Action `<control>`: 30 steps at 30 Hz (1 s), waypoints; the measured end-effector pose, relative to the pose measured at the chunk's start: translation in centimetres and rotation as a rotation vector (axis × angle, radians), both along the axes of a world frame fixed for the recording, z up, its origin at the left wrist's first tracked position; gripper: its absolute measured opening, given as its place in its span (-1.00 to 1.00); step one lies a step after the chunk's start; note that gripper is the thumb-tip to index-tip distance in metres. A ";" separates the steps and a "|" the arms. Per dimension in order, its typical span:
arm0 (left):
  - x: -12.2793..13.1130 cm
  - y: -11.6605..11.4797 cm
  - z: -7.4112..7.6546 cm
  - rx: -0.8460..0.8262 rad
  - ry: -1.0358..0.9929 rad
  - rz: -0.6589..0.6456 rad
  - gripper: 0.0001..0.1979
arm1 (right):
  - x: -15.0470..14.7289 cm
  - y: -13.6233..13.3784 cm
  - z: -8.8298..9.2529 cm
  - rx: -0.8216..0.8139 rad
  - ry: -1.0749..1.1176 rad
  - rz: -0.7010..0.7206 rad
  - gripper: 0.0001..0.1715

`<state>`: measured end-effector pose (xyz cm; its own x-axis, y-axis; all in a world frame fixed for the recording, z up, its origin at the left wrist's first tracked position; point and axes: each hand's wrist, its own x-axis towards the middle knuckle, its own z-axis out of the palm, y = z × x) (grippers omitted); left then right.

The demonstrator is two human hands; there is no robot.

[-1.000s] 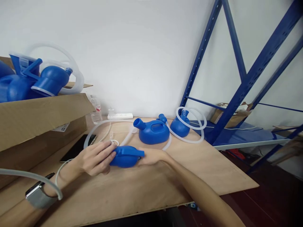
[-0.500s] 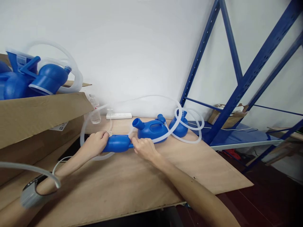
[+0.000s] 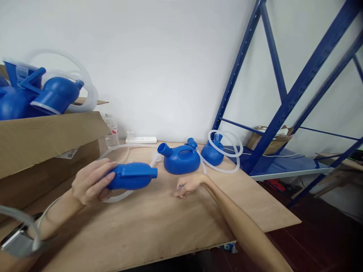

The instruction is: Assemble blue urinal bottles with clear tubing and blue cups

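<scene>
My left hand (image 3: 95,182) grips the rear end of a blue plastic urinal (image 3: 132,176), lifted over the table. Its short spout points right, and a ridge runs along its top. To the right, low over the wooden table, is my right hand (image 3: 188,185), apart from the urinal. Its fingers are curled in, with a small greyish bit between them that I cannot make out. Behind it stands a blue urinal bottle (image 3: 181,163) with a handle and wide neck. A translucent hose (image 3: 203,166) runs down behind my right wrist. Another hose (image 3: 120,196) curves beneath the held urinal.
A cardboard box (image 3: 53,132) at left is filled with blue urinals (image 3: 58,94) and coiled hose. Along the wall are a clear bottle (image 3: 111,132) and a power strip (image 3: 141,140). Another blue urinal (image 3: 212,154) with looped hose sits near the blue rack (image 3: 244,68).
My right hand has come off the urinal's spout and moved right and down. My left hand has drawn the urinal left, nearer to me. The large hose loop has dropped from in front of the wall.
</scene>
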<state>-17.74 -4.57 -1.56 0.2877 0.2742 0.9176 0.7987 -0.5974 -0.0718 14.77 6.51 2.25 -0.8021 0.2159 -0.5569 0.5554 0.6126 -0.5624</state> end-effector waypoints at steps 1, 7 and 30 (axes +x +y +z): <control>0.3 0.4 0.4 0.157 0.054 0.002 -0.75 | 0.0 0.2 -0.2 0.068 0.069 -0.041 -0.48; 3.8 1.7 1.7 0.104 0.102 0.183 -0.82 | -2.7 -0.9 -2.7 0.869 0.392 -0.273 -0.41; 0.5 2.4 1.0 -0.191 -0.713 0.400 -0.58 | -13.8 -2.1 -3.3 0.904 0.361 -0.141 -0.63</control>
<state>-17.21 -2.18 -0.54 -0.4960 0.4009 0.7702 0.7685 -0.2102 0.6043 0.95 4.45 -1.00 -0.8259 0.5464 0.1389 0.5431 0.8372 -0.0644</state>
